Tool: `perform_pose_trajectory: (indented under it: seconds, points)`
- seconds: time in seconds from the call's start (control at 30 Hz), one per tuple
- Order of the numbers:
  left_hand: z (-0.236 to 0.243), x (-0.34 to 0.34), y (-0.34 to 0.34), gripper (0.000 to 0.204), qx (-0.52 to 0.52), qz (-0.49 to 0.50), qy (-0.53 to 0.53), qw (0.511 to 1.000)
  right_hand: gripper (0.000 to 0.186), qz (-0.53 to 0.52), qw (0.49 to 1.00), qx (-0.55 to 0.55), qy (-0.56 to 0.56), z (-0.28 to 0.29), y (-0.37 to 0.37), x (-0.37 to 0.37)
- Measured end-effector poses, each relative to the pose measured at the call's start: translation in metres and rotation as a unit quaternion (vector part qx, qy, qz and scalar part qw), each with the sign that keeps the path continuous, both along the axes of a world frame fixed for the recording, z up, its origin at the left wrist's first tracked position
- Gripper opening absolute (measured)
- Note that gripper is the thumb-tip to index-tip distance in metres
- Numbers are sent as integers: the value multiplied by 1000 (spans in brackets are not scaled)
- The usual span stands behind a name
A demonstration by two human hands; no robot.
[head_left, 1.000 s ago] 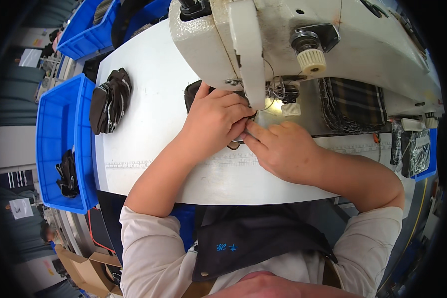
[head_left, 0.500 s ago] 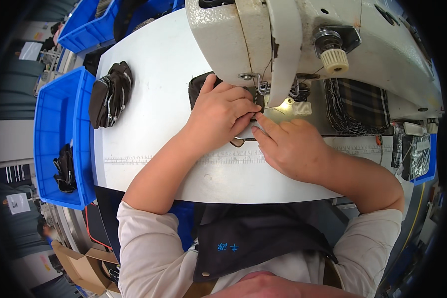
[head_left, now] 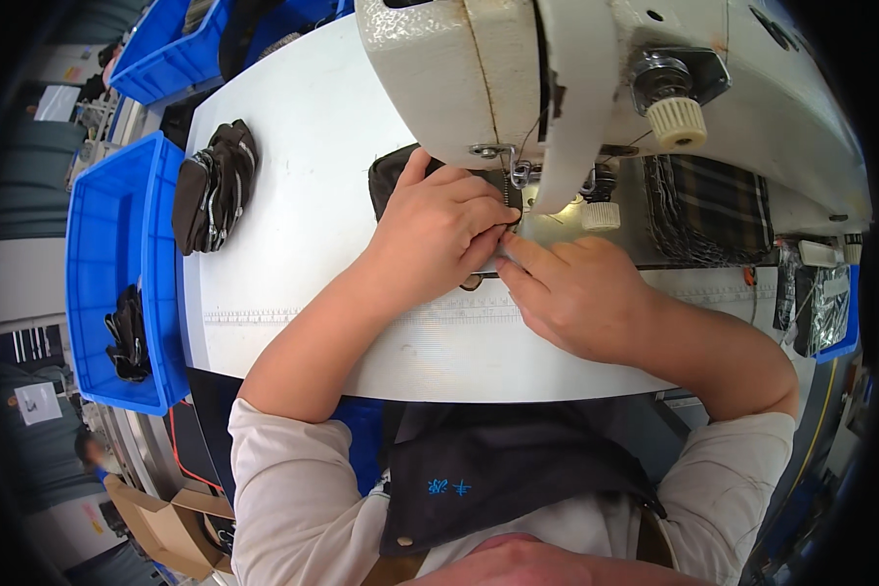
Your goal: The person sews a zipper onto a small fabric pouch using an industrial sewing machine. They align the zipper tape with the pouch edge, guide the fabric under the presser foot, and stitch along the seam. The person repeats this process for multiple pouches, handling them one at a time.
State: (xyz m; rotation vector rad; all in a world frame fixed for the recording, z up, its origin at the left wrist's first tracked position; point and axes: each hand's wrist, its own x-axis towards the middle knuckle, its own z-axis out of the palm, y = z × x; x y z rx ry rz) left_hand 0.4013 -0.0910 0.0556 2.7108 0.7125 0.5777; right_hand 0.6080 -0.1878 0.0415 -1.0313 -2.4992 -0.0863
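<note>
A dark brown fabric piece (head_left: 389, 178) lies by the needle of a white sewing machine (head_left: 439, 73), mostly covered by my hands. My left hand (head_left: 438, 223) rests over it, thumb raised to the far side, its other fingers bent together and pressing on the cloth just left of the presser foot. Close against those fingertips, my right hand (head_left: 584, 298) has its index finger and thumb at the near edge of the same piece, the other fingers curled under. What lies exactly between the fingertips is hidden. A small lamp lights the needle area.
Stacked brown zippered pouches (head_left: 215, 188) lie at the table's left. Beside them stands a blue bin (head_left: 161, 293) holding some dark pieces. Plaid fabric panels (head_left: 708, 210) are stacked right of the needle. A printed ruler strip (head_left: 439, 311) crosses the white table.
My hands stay close together at the needle, with only a slight shift of the fingertips. The whole view has shifted a little; nothing was let go.
</note>
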Motion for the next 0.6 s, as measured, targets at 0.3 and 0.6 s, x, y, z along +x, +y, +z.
perform_pose_trajectory:
  seconds: [0.3,0.6]
  points:
    - [-3,0,-5,15,22,13,13,1000,27,-1,1000,-3,29,4,1,-2]
    - [-2,9,-2,10,95,41,23,994,27,-24,999,-19,29,5,8,1]
